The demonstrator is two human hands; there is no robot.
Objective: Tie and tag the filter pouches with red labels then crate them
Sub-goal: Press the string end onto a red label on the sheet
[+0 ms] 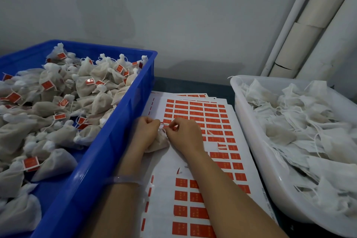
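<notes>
The filter pouch [157,144] in work lies on the label sheet [168,172], near the middle of the table [193,85], just beside the right wall of the blue crate [108,141]. Its gathered neck points to the far side, and the drawstring [164,125] comes out there. The left hand [146,130] has its fingers curled and pinches the drawstring from the left, with its heel resting on the pouch. The right hand [184,134] pinches the same drawstring from the right, so the two hands almost touch. I cannot tell if a red label is already between the fingertips, because red labels of the sheet lie directly under them.

The blue crate holds many tagged pouches [87,83]. On the right, the white tub [251,141] holds the untied pouches [299,121].

The risks, as I judge them: if the pull is too weak, the neck stays loose and the pouch may open in the crate. If the pull is too hard, the thin string may break. A label folded carelessly may stick to a finger or sit crooked on the string.
</notes>
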